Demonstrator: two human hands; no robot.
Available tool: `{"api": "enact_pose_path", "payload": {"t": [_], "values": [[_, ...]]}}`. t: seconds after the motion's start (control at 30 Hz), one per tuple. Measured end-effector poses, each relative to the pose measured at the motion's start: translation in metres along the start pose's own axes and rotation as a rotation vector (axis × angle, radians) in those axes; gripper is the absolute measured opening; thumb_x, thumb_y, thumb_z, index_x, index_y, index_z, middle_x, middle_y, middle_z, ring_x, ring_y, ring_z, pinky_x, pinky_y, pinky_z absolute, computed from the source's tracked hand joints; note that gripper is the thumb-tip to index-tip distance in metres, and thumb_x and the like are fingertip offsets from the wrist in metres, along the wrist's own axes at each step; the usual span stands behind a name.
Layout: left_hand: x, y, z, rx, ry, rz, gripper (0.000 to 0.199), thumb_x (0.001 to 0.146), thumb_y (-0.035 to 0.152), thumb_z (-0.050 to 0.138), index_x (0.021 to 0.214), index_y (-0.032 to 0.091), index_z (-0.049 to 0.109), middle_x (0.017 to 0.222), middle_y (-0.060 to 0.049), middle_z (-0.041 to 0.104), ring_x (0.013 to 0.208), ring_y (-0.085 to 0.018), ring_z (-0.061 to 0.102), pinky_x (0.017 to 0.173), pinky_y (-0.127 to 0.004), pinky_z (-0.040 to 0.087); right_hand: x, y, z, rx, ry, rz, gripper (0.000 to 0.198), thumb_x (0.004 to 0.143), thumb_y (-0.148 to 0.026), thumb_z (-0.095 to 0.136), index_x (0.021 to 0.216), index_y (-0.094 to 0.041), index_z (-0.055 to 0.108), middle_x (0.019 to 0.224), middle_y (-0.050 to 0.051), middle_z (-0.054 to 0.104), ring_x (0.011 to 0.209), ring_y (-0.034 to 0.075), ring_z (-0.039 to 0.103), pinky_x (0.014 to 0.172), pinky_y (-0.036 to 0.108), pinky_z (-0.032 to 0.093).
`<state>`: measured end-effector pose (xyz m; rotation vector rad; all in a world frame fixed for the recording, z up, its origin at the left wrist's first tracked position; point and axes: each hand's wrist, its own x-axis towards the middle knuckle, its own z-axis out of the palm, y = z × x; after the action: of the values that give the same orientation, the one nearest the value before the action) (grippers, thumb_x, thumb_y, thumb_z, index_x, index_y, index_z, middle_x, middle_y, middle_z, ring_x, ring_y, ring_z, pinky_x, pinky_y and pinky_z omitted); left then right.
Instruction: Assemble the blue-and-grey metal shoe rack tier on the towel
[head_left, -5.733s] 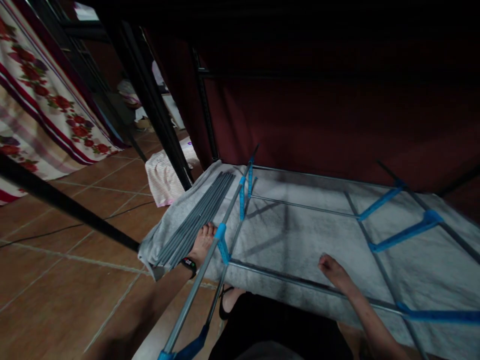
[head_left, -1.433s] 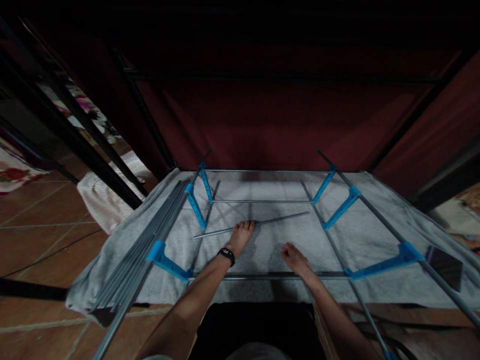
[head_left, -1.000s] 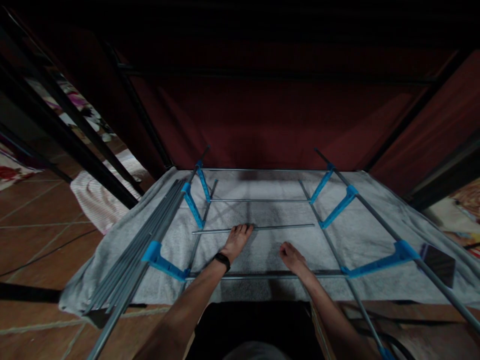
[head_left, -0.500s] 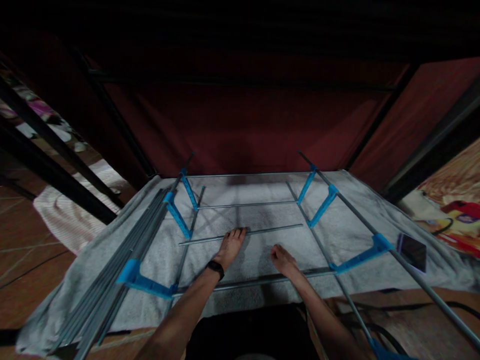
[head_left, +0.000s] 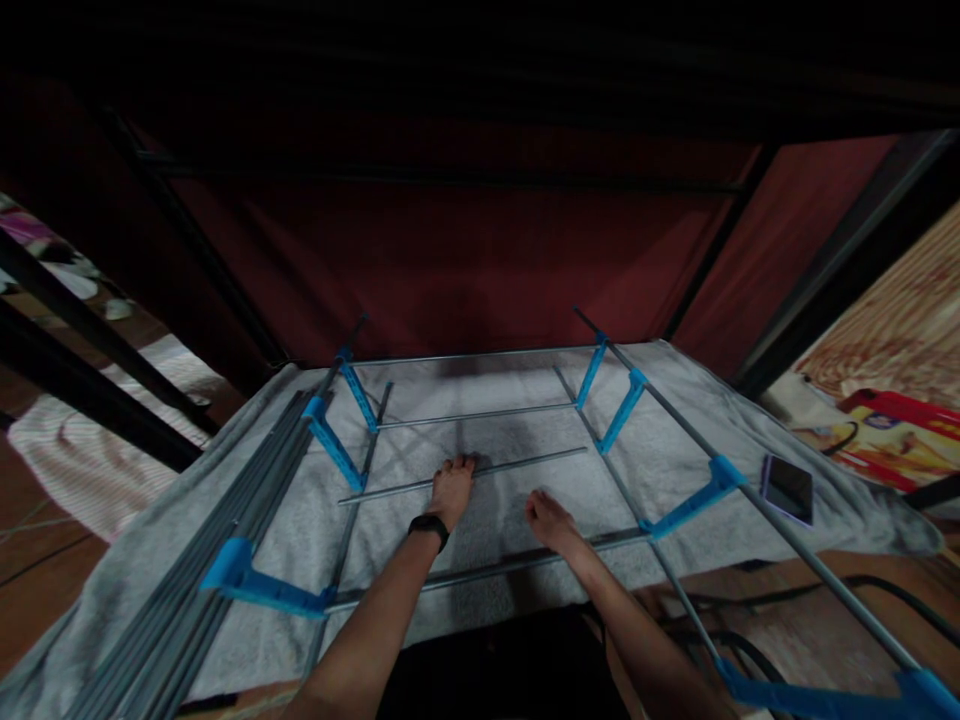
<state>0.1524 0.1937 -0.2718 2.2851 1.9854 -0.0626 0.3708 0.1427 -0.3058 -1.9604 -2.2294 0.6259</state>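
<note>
L hand (head_left: 452, 488) gripping gry rod (head_left: 529, 462); R hand (head_left: 548, 519) curled nr it.

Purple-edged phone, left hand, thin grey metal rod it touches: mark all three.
Purple-edged phone (head_left: 788, 489): head view, screen centre.
Left hand (head_left: 451, 491): head view, its back.
Thin grey metal rod (head_left: 532, 461): head view, uncovered right part.

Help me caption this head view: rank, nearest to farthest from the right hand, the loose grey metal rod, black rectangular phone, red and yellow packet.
1. Loose grey metal rod: just beyond the right hand, under the left hand.
2. Black rectangular phone: to the right.
3. Red and yellow packet: rightmost, past the phone.
</note>
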Motion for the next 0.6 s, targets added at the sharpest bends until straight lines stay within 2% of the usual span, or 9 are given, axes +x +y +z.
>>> {"api": "enact_pose_path", "payload": {"t": [0.3,0.47,0.6], "values": [[0.0005,0.0029,-0.0027,-0.008,-0.029,-0.03,0.042,0.093,0.017,0.046,0.134,0.026,0.052,0.13,-0.011,0.056,0.114,-0.026,0.054,0.087,-0.037,0.051,-0.0016,-0.0037,-0.0042,0.02,-0.013,0.013,0.025,0.093,-0.017,0.042,0.108,-0.015,0.061,0.109,0.011,0.066,0.102,0.02,0.061,0.081,0.027,0.04],[0.0016,0.0003,-0.0027,-0.01,-0.028,-0.025,0.05,0.092,0.017,0.049,0.139,0.03,0.047,0.134,-0.009,0.055,0.115,-0.025,0.054,0.089,-0.036,0.05,-0.0021,-0.0052,-0.0046,0.013,-0.014,0.018,0.027,0.094,-0.017,0.039,0.111,-0.015,0.06,0.112,0.011,0.066,0.106,0.02,0.061,0.086,0.027,0.04],[0.0041,0.0004,-0.0054,0.002,-0.03,-0.019,0.05,0.091,0.015,0.048,0.139,0.028,0.048,0.128,-0.01,0.058,0.112,-0.025,0.056,0.087,-0.036,0.051,-0.0049,-0.0073,-0.0075,0.009,-0.015,0.026,0.026,0.093,-0.018,0.041,0.111,-0.016,0.06,0.114,0.011,0.066,0.107,0.02,0.061,0.086,0.027,0.041]]}}
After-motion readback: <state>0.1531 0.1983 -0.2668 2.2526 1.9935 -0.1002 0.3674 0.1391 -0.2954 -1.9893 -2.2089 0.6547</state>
